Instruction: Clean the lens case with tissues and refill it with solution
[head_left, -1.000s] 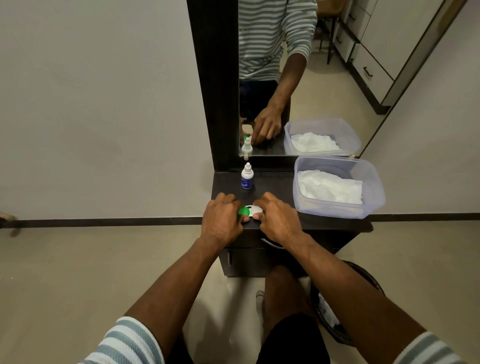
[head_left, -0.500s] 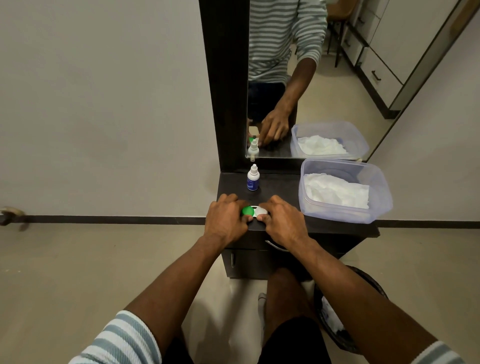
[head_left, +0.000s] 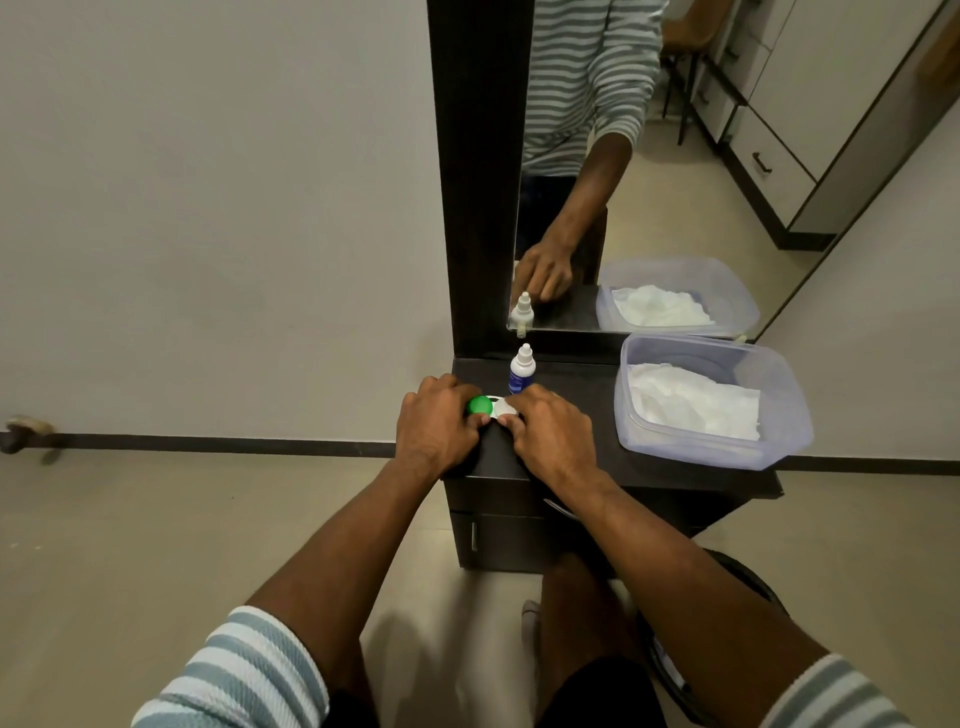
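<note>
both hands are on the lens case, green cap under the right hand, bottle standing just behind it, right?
Not quite: the head view shows the green cap under the left hand. Both hands, right hand included, are on the lens case, bottle standing just behind.

Crowded front edge, open middle on the dark wooden dresser top (head_left: 582, 415)

Both hands, left hand (head_left: 436, 428) and right hand (head_left: 550, 434), close over the small lens case with one green and one white cap (head_left: 491, 406) at the front left, blocking any way in from the near side there. Just behind the case stands the upright small white dropper bottle with a blue label (head_left: 521, 370), narrowing the gap toward the tall mirror in its dark frame (head_left: 623, 208), which walls off the back. The clear plastic tub holding white tissues (head_left: 779, 447) fills the right end. Between bottle and tub lies a bare strip of dresser top, open from above.
</note>
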